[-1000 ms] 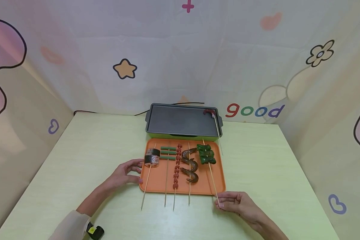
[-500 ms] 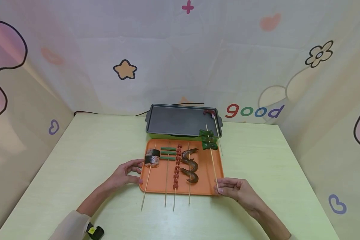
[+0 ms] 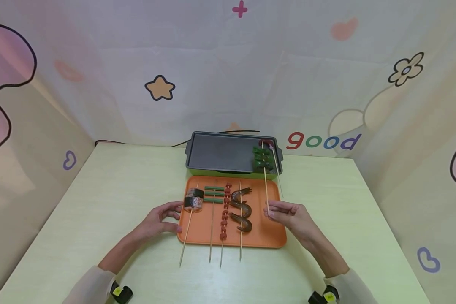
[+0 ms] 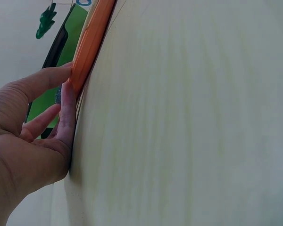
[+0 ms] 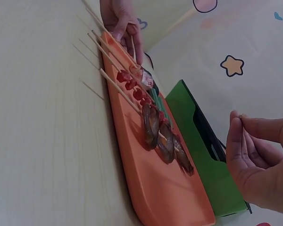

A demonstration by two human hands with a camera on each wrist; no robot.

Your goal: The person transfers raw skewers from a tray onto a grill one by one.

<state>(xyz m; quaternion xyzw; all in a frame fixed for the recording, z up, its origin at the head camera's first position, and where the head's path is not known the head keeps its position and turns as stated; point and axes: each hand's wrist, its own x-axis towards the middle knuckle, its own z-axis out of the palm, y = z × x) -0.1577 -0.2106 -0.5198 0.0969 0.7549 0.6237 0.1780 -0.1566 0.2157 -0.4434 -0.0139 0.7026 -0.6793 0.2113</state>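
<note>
My right hand point(image 3: 290, 217) pinches the lower end of a skewer of dark green pieces, perhaps peppers point(image 3: 263, 158). These pieces are over the right end of the dark grill plate point(image 3: 224, 152); whether they touch it I cannot tell. Beside them a skewer with a reddish curled piece point(image 3: 271, 145) lies on the plate, partly covered. At the orange tray point(image 3: 258, 240), my left hand point(image 3: 157, 219) touches the left rim with thumb and fingertips spread along it. In the right wrist view the right hand's thumb and finger point(image 5: 262, 129) meet, the stick hardly visible.
On the tray lie a fish-like skewer point(image 3: 194, 199), a green-stick skewer point(image 3: 213, 194), a skewer of small red pieces point(image 3: 223, 219) and a shrimp skewer point(image 3: 241, 211). Their sticks overhang the front rim. The grill's green base point(image 3: 205, 172) stands just behind the tray. A printed curtain point(image 3: 213, 84) surrounds the table.
My right hand has carried the green skewer forward from the tray's right side to over the grill plate. The left hand has stayed at the tray's rim.
</note>
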